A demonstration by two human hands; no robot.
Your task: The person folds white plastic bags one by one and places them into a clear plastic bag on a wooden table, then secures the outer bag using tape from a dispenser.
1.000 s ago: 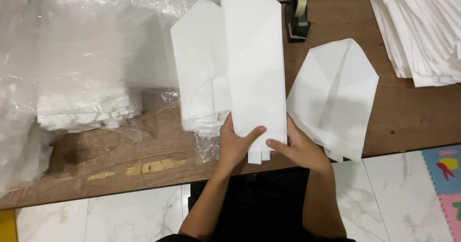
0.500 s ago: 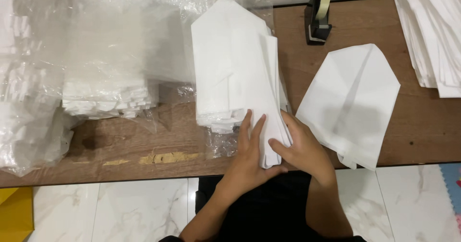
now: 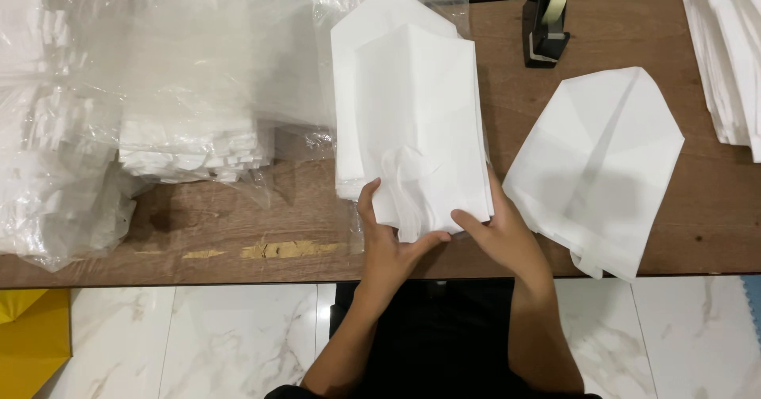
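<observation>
At the far left of the table (image 3: 238, 217), heaps of white folded pieces are being kept under clear plastic wrap (image 3: 119, 90), with a lower stack (image 3: 190, 149) showing through it. Beneath the table edge, a yellow object (image 3: 28, 336) is being glimpsed on the marble floor (image 3: 198, 336).

Toward the middle, a pile of white fabric bags (image 3: 412, 106) is being held at its near edge. The left hand (image 3: 384, 236) is being closed on the lower left corner of the top bag, thumb underneath and fingers on top. Just beside it, the right hand (image 3: 499, 236) is being pressed against the right side of the pile, thumb pointed inward, fingers hidden behind the edge, so its grip cannot be told. By the look of it, the top bag is being squared on the pile; a lift or slide of that one layer would call for a pinch on it alone.

Further right, a single bag (image 3: 602, 161) is lying flat, apart from the pile. Behind it a black tape dispenser (image 3: 545, 26) is standing, and at the far right another white stack (image 3: 725, 58) is being cut off by the frame.
</observation>
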